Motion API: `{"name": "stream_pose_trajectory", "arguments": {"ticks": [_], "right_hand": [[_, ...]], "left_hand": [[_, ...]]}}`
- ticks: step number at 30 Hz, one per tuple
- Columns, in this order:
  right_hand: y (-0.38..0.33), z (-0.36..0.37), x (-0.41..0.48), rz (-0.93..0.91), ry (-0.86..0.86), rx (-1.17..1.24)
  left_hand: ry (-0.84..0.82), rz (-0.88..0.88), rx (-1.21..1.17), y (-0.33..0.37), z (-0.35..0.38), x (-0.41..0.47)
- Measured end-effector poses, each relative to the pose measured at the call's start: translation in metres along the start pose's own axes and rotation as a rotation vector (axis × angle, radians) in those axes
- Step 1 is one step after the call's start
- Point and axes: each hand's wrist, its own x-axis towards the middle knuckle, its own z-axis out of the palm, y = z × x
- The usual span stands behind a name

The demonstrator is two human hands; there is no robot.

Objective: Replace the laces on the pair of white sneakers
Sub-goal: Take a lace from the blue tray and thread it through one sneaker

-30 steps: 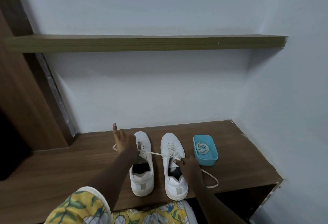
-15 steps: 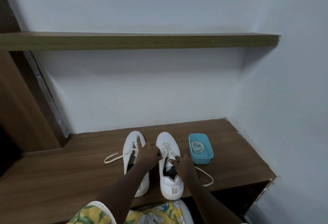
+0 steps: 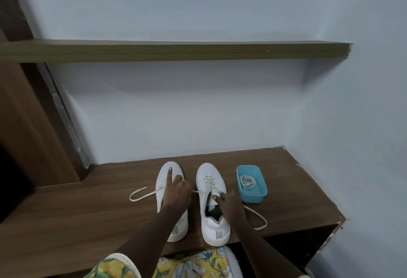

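White sneakers stand side by side, toes toward the wall, on a brown wooden ledge (image 3: pixel 88 211) just in front of the person. The left sneaker (image 3: pixel 161 180) is partly covered by the left hand (image 3: pixel 176 194), whose fingers are curled around a cream lace (image 3: pixel 143 197) while the index finger points straight out over the toe. From that hand the lace runs across the gap to the eyelets of the right sneaker (image 3: pixel 207 174), and a loose loop trails off to the left on the wood.

The right hand (image 3: pixel 229 205) pinches the upper edge of the right sneaker near its top eyelets, thumb against the tongue. This shoe is laced through its lower eyelets, and another loose strand lies on the ledge to its right.

Each heel carries a small beige tab (image 3: pixel 218 234); it is too small to tell whether it bears writing.

Just right of the right sneaker sits a small blue tray (image 3: pixel 253 198) holding a coiled lace (image 3: pixel 247 182). A wooden shelf (image 3: pixel 176 52) crosses the pale wall above. Yellow floral clothing (image 3: pixel 189 264) shows at the bottom edge.
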Motion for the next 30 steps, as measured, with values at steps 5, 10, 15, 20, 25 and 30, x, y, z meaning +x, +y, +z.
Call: {"name": "stream_pose_trajectory", "arguments": {"ticks": [5, 10, 15, 20, 25, 30], "right_hand": [[0.003, 0.006, 0.001, 0.020, -0.031, 0.093], [-0.003, 0.007, 0.008, 0.204, -0.011, 0.594], [-0.014, -0.004, 0.014, 0.377, 0.012, 1.031], [-0.017, 0.004, 0.022, 0.447, 0.120, 1.017], [-0.015, 0.009, 0.023, 0.446, 0.164, 0.909], [-0.019, 0.002, 0.021, 0.448, 0.206, 0.863]], "left_hand": [[0.073, -0.194, -0.400, 0.002, 0.005, 0.002], [-0.174, -0.273, -0.590, 0.024, 0.003, -0.003], [-0.208, -0.443, -0.740, 0.039, 0.012, -0.004], [-0.323, -0.627, -0.968, 0.048, 0.017, -0.005], [-0.309, -0.825, -1.468, 0.055, 0.024, -0.001], [-0.176, -0.907, -1.820, 0.052, 0.025, 0.005]]}}
